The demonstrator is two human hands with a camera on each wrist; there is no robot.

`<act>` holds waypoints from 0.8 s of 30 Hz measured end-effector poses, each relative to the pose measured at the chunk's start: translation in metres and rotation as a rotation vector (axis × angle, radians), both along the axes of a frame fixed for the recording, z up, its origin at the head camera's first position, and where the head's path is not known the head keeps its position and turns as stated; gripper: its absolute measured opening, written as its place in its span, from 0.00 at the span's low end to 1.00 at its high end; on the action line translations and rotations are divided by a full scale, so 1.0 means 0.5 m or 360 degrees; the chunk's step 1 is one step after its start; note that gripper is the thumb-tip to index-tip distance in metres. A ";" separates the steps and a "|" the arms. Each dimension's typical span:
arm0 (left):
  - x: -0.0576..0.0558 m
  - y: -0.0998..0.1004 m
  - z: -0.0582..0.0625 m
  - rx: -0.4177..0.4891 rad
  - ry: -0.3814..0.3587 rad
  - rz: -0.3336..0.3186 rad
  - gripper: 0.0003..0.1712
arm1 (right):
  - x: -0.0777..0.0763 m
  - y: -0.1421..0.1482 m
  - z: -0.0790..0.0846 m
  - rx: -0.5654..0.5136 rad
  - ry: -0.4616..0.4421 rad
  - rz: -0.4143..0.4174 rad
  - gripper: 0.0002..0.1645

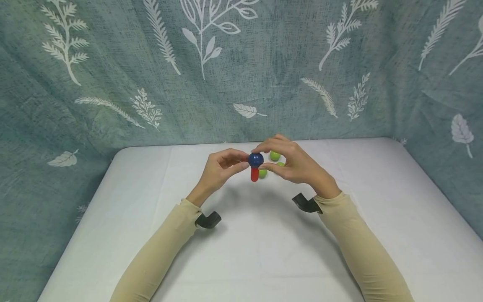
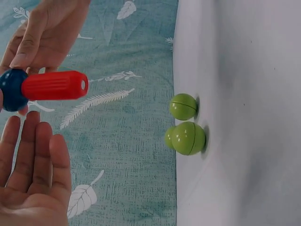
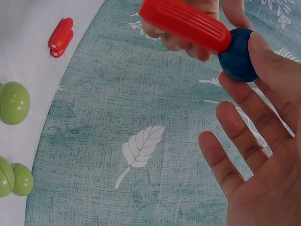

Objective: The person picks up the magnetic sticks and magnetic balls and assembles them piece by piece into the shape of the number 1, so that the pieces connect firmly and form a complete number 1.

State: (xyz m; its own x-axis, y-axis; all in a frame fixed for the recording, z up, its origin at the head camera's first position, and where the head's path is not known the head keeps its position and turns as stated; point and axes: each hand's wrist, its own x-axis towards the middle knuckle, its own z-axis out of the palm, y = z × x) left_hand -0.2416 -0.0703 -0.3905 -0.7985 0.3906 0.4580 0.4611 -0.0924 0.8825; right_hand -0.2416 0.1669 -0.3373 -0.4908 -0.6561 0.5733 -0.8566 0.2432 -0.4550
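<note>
A glossy blue ball (image 1: 255,160) with a ribbed red rod (image 1: 254,174) joined to it is held above the table, the rod pointing down. My right hand (image 1: 298,161) pinches the ball between thumb and index finger; its other fingers spread out in the right wrist view. From the other side, my left hand (image 1: 219,167) holds the ball with its thumb and fingertips at its left side. The left hand's remaining fingers (image 2: 35,155) are extended. A small hole shows in the rod's free end (image 2: 83,85).
Three green balls, one (image 2: 183,107) apart from a larger-looking one (image 2: 189,138), rest on the white tabletop (image 1: 256,251) behind the hands. Two red rods (image 3: 61,37) lie side by side there. A leaf-patterned green cloth (image 1: 226,84) hangs at the back.
</note>
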 end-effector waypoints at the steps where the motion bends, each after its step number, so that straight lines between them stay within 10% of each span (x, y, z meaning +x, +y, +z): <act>1: 0.001 0.001 0.001 0.0004 0.0004 0.0001 0.13 | 0.000 -0.001 0.000 0.0000 0.0005 0.0004 0.22; 24: 0.006 0.005 0.004 -0.0034 -0.0105 -0.0011 0.17 | -0.004 -0.009 -0.005 -0.0001 0.0097 -0.0007 0.23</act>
